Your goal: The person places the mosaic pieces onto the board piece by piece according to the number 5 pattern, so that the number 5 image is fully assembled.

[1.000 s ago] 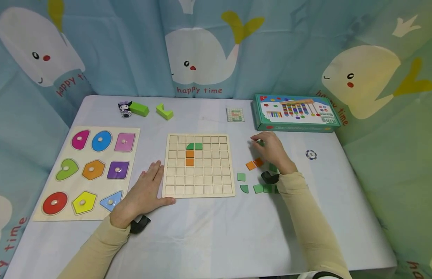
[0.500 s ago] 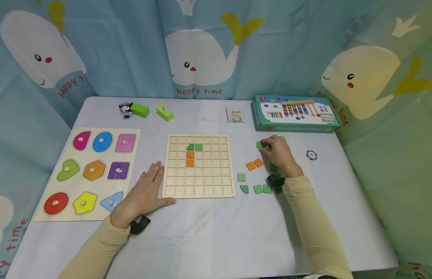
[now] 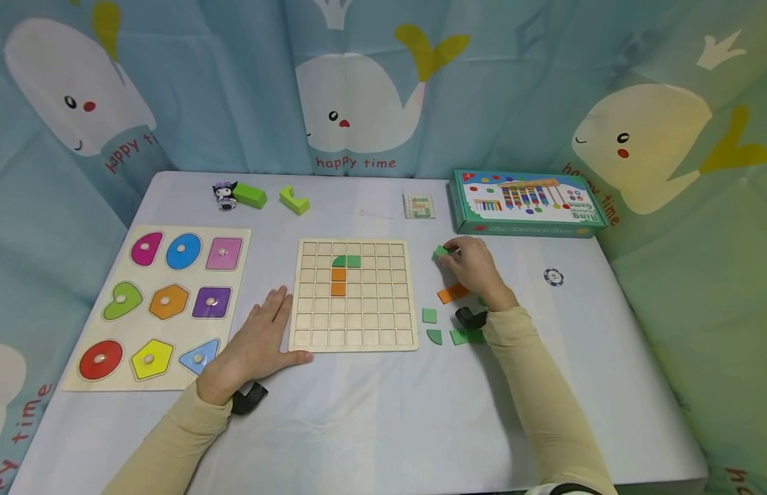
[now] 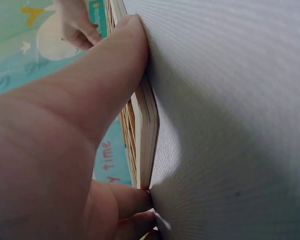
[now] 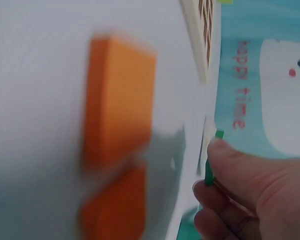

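My right hand [image 3: 477, 265] pinches a small green tile [image 3: 440, 252] between thumb and fingers, right of the gridded wooden board [image 3: 377, 323]. The right wrist view shows the same green tile [image 5: 209, 172] edge-on in the pinch. Flat beside the board's left edge lies my left hand [image 3: 256, 344], fingers extended and thumb at the near-left corner. In the left wrist view, that thumb [image 4: 125, 55] and the fingers border the board's edge [image 4: 146, 135]. Two green pieces [image 3: 353, 261] and two orange squares [image 3: 338, 281] sit in the board's upper middle cells.
Orange tiles [image 3: 446, 295] and several green tiles [image 3: 429, 315] lie right of the board, some hidden under my right arm. A knobbed shape puzzle [image 3: 135, 237] is at left. A pattern card [image 3: 418, 205], game box [image 3: 532, 203], round chip [image 3: 553, 277], figurine [image 3: 225, 196] and green blocks [image 3: 294, 200] stand around.
My right hand has taken hold of a green tile, shifted right briefly, then come left toward the board with it. The left hand keeps its place.
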